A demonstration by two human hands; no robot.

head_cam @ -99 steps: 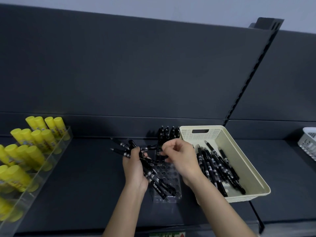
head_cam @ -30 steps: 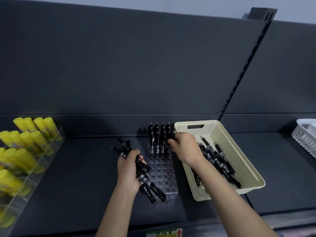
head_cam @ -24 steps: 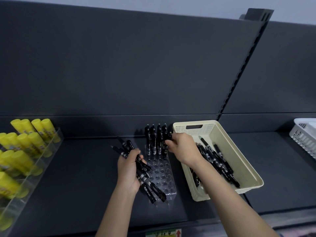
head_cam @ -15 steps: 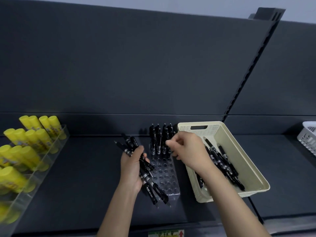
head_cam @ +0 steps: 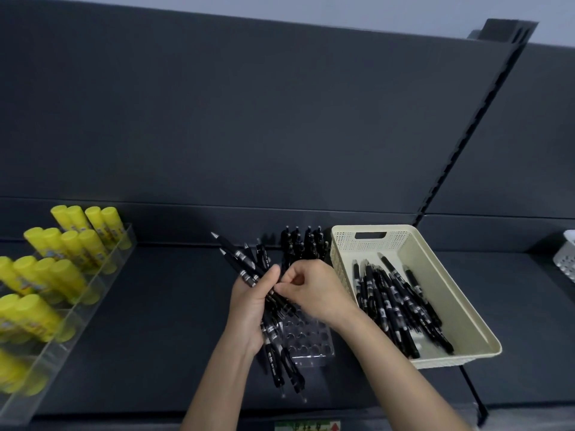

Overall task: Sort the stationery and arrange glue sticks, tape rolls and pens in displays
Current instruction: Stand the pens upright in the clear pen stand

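The pen bundle lies clasped in left hand; right hand fingers pinch one pen

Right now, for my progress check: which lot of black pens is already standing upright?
The pens in the back rows of the clear holder; those in the cream basket lie flat, and the left hand grips a bundle.

Dark shelf, dark back panel, pale wall

Black pens, cream perforated basket, yellow glue sticks, dark grey shelf.
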